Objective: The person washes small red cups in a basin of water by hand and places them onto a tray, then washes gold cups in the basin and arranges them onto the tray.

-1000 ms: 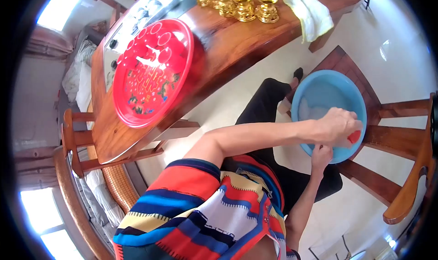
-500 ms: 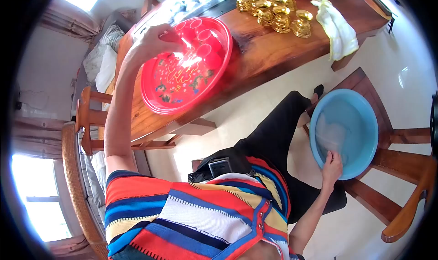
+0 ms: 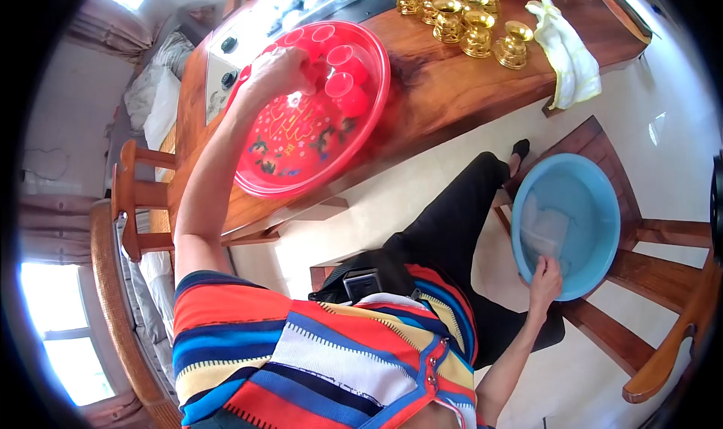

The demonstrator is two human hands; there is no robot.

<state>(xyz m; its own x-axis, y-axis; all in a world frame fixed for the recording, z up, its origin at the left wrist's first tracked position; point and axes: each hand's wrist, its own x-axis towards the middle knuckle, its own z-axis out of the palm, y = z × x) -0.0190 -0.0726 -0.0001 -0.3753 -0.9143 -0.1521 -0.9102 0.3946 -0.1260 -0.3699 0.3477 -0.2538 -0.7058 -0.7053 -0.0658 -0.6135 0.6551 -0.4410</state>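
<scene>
Gold cups [image 3: 477, 36] stand between the red tray [image 3: 305, 146] and towel [image 3: 568, 56].

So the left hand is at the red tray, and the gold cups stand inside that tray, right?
No: the head view shows the gold cups on the wooden table, outside the red tray. The left hand is at that tray, as you say.

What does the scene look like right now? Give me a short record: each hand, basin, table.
Left hand: at the red tray, beside red cups; whether it holds one is unclear
Right hand: fingertips closed at the edge of a pale cloth
Blue basin: on a wooden chair, pale cloth inside
Wooden table: bears red tray, gold-coloured cups, white cloth hanging over the edge
</scene>
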